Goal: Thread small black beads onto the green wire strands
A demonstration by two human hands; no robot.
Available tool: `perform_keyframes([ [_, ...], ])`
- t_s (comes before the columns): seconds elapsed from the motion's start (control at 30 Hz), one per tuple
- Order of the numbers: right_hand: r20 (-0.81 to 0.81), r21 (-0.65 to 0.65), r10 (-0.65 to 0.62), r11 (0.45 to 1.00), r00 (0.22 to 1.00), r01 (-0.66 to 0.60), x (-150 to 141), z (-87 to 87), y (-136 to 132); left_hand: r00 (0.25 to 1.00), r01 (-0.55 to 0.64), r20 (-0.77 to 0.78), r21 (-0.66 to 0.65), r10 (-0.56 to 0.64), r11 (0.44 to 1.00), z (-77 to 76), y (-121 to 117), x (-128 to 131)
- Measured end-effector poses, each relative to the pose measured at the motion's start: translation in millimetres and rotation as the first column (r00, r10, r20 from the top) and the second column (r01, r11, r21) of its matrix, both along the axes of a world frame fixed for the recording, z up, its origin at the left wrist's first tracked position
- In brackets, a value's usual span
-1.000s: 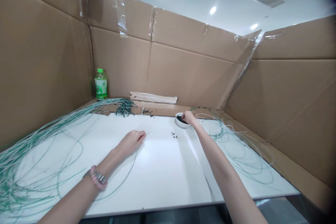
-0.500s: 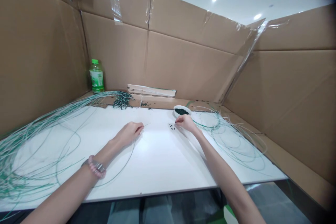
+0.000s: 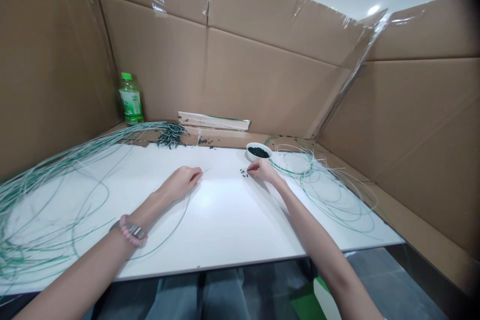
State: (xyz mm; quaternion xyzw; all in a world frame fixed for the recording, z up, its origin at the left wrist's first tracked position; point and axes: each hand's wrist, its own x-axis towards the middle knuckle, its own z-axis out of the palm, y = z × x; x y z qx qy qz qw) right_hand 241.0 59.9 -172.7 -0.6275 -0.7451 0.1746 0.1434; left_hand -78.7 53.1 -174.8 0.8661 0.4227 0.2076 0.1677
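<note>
My left hand (image 3: pixel 184 181) is closed in a pinch over the white table, holding a thin green cord (image 3: pixel 179 225). One fine end sticks out past the fingertips to the right; the rest curves down below the wrist. Fingers pinched together, my right hand (image 3: pixel 263 171) rests at the right edge of a small cluster of dark beads (image 3: pixel 244 173) lying on the table. Whether a bead sits between those fingertips is too small to tell. Just behind this hand stands a white bowl (image 3: pixel 250 155) filled with more dark beads (image 3: pixel 258 152).
Long green and white cords (image 3: pixel 45 195) spread over the left side, ending in a dark knotted bunch (image 3: pixel 171 135). Looser coils (image 3: pixel 330 195) lie at right. A green bottle (image 3: pixel 131 101) stands in the back left corner. Cardboard walls (image 3: pixel 262 75) enclose the table (image 3: pixel 225 225).
My right hand has come out of the bowl and down beside the loose beads. My left hand keeps its hold on the cord. The camera has tilted downward.
</note>
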Motion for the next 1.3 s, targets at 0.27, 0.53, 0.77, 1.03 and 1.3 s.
perform_keyframes([
  [0.27,0.021,0.006,0.007,1.000,1.000,-0.007,-1.9,2.0,-2.1,1.000,-0.013,-0.010,0.003,0.013,1.000,0.3,-0.1,0.7],
  [0.53,0.035,0.007,0.017,1.000,0.999,-0.018,-0.9,0.3,-2.6,1.000,-0.008,-0.001,-0.007,0.008,1.000,0.0,-1.2,0.1],
  [0.77,0.005,0.018,0.023,1.000,1.000,-0.023,1.3,-0.1,-2.8,1.000,-0.005,0.003,-0.010,0.005,1.000,-0.9,0.3,-0.9],
  [1.03,-0.077,0.044,0.027,0.999,0.997,-0.024,3.1,-1.9,-3.0,1.000,-0.001,0.004,-0.003,0.001,1.000,-0.3,0.7,-0.2],
  [1.3,-0.228,0.028,-0.040,0.999,0.973,0.047,4.0,-9.2,0.3,1.000,-0.001,-0.009,0.007,0.001,1.000,-0.6,0.9,-0.4],
])
